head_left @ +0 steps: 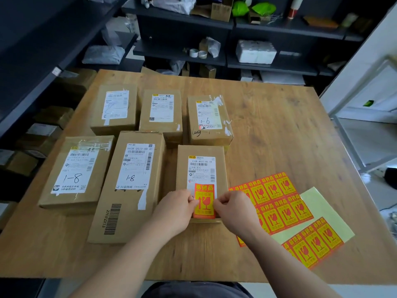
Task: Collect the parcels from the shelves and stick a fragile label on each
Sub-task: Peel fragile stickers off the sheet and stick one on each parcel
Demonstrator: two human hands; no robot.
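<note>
Your left hand (176, 206) and right hand (231, 208) each pinch a side edge of one fragile label (204, 201), fingers curled tight, over the near end of the near-right parcel (200, 168). Your knuckles hide the label's edges, so you cannot tell how much of it is stuck down. Five more parcels (133, 168) lie left and far on the table (279, 130). The label sheet (285, 203) lies just right of your parcel, its near-left part hidden under your right forearm. The far shelves (268, 26) are dim and blurred; their contents are hard to make out.
</note>
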